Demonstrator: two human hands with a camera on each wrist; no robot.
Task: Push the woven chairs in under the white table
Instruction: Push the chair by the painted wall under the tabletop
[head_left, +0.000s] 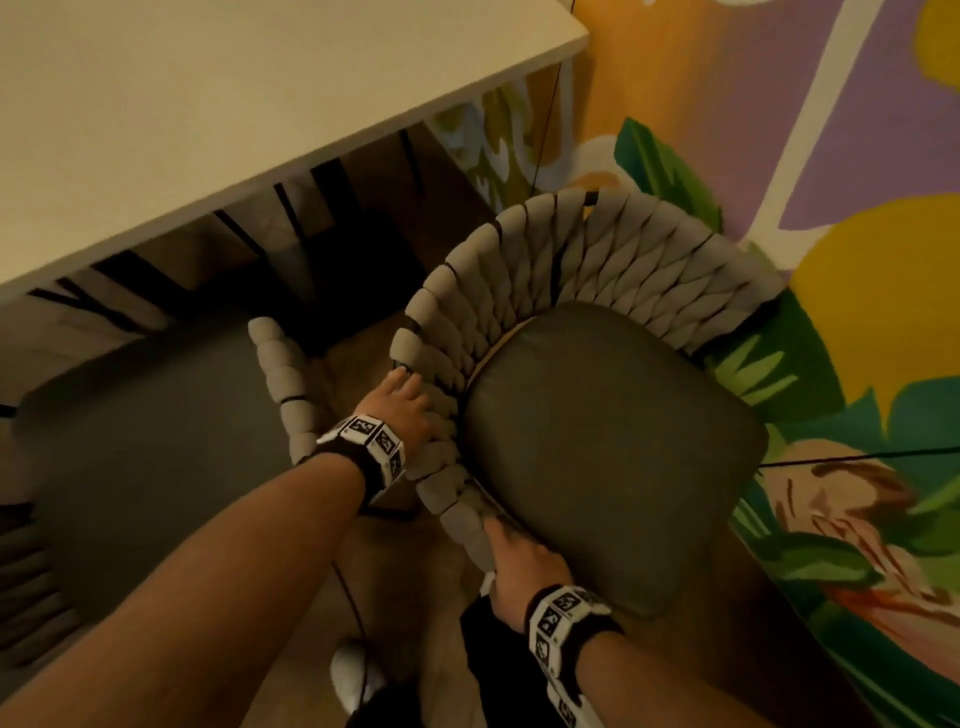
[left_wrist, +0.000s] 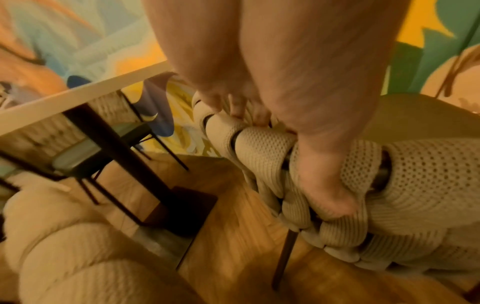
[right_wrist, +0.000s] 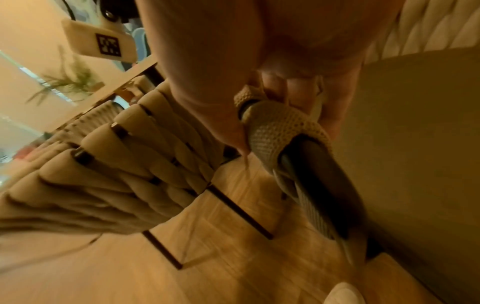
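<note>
A woven chair (head_left: 571, 260) with a beige braided back and a dark olive cushion (head_left: 613, 441) stands out from the white table (head_left: 208, 104), close to the painted wall. My left hand (head_left: 410, 397) grips the braided rim on the chair's left side; in the left wrist view its fingers (left_wrist: 249, 111) curl over the rim (left_wrist: 265, 148). My right hand (head_left: 511, 545) grips the near end of the same rim, wrapped round the braid (right_wrist: 275, 127). A second woven chair (head_left: 283, 379) sits at the left, its grey seat (head_left: 156, 426) partly beneath the table.
A colourful mural wall (head_left: 831, 156) runs close behind the held chair on the right. Dark table legs (head_left: 332, 249) stand under the tabletop. A black cable (head_left: 857, 457) crosses by the wall. My shoe (head_left: 353, 670) is on the wooden floor (head_left: 395, 597). More chairs (left_wrist: 78, 152) stand beyond the table.
</note>
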